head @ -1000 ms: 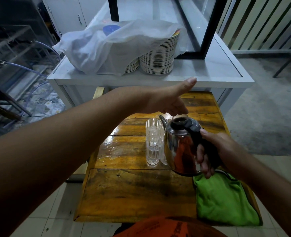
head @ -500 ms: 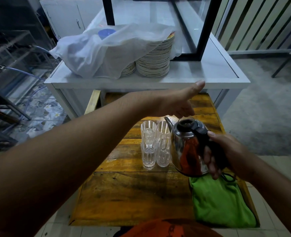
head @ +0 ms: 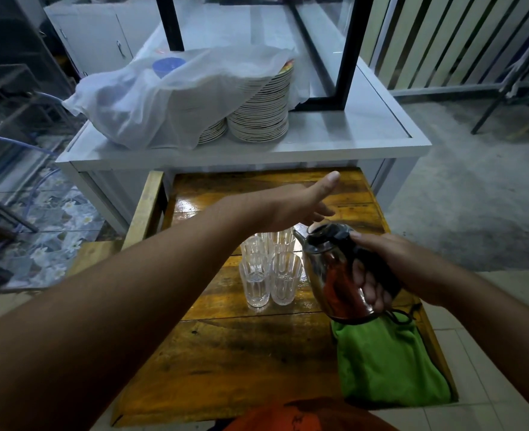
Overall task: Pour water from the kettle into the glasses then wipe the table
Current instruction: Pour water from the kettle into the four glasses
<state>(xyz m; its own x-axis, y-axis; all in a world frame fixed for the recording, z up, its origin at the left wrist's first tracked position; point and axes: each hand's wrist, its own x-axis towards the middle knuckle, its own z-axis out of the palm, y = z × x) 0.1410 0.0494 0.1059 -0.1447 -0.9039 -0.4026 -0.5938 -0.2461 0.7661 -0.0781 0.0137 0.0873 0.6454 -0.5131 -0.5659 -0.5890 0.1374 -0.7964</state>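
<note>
A shiny steel kettle point(head: 331, 272) with a black lid and handle hangs above the wooden table point(head: 241, 362), tilted with its spout toward a cluster of several clear glasses point(head: 269, 269). My right hand point(head: 378, 269) grips the kettle's black handle from the right. My left hand point(head: 300, 203) reaches forward over the glasses, thumb raised and fingers curled under, just behind the kettle's lid; whether it holds anything is hidden. A green cloth point(head: 387, 362) lies folded on the table's near right corner, under the kettle's base.
A white counter point(head: 350, 138) stands right behind the table, carrying stacks of plates point(head: 260, 110) half covered by a white plastic sheet point(head: 163, 98). A black-framed glass case point(head: 334, 51) sits on it. The tabletop looks wet and glossy near the glasses.
The kettle has shifted right and tilted more toward the glasses. My left hand stays stretched above the glasses. The view has dropped slightly, showing more glasses.
</note>
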